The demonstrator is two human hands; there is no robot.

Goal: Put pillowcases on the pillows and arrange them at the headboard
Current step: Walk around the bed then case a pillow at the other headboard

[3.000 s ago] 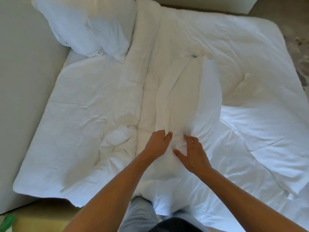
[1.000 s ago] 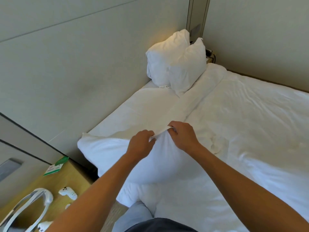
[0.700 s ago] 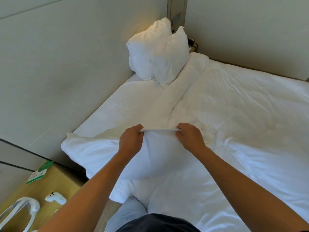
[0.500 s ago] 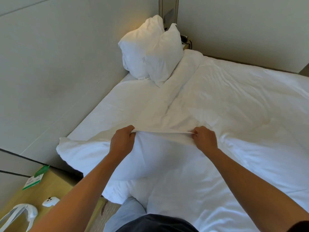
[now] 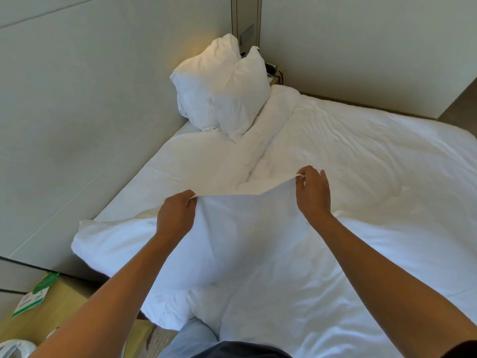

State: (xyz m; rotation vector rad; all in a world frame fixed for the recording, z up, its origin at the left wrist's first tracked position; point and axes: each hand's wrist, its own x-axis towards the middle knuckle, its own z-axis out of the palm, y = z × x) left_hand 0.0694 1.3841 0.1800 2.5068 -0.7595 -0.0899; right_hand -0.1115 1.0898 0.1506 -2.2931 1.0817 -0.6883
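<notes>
Left hand (image 5: 176,217) closed in a fist on the near-left part of the top hem of the pillowcase (image 5: 240,236), knuckles up, cloth pinched between thumb and curled fingers. Right hand (image 5: 313,193) pinching the far-right corner of the same hem between thumb and forefinger, other fingers loosely spread above. Hem stretched taut between the two hands, rising from left to right. Below it, hanging and bulging toward the body, the white pillowcase with what looks like a pillow inside, its lower end resting on the duvet (image 5: 361,156) at the near edge of the bed. Whether the pillow is fully inside, cannot tell.

Farther off, well apart from both hands, two white pillows (image 5: 222,91) propped upright against the headboard (image 5: 77,104) in the far corner, touching each other. Duvet rumpled, with a long ridge running from those pillows toward the hands.

At lower left, beside the bed, a wooden bench (image 5: 51,313) with a green-and-white card (image 5: 34,297) lying on it.
</notes>
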